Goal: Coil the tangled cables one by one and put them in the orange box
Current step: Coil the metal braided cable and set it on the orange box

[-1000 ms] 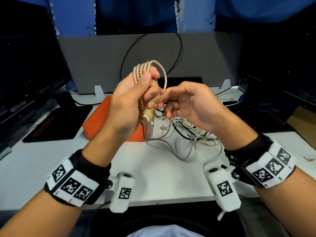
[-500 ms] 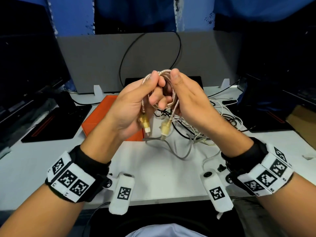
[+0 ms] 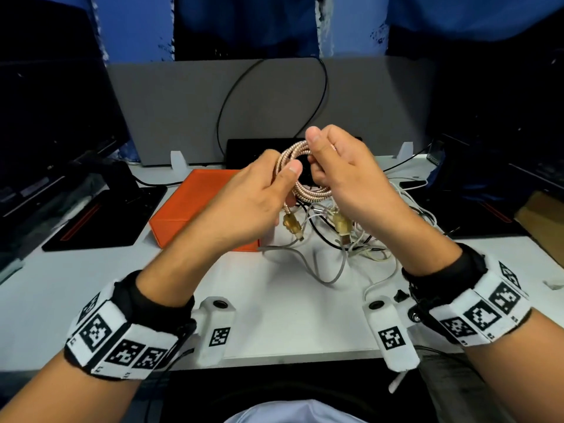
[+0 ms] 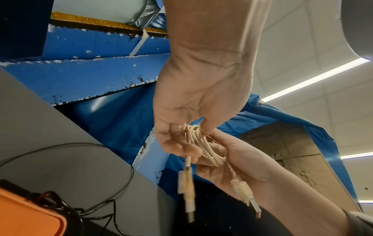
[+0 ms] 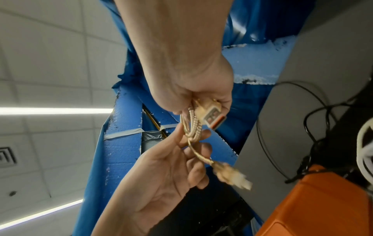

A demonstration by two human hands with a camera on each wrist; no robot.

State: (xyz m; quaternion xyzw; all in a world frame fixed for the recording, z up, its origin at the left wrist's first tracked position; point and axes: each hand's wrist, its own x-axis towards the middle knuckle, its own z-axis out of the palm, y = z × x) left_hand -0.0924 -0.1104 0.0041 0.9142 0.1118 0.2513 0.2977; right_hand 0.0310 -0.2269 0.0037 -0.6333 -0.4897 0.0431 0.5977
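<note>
Office desk [image 3: 290,315], grey partition [image 3: 183,96] (ceiling tiles)

No readable text, brand or number showed anywhere. The only signs were black-and-white square code markers on the white wristbands [image 3: 122,337] and white wrist camera housings [image 3: 217,331].

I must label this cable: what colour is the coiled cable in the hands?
Rose gold, with a ribbed metallic look. The coiled cable shows best in the head view.

Both forearms reach forward, raised above the desk. The left hand [image 3: 259,193] and right hand [image 3: 345,175] meet at chest height, fingers curled, each pinching one side of a coiled cable [image 3: 300,178] between thumb and fingers.
</note>
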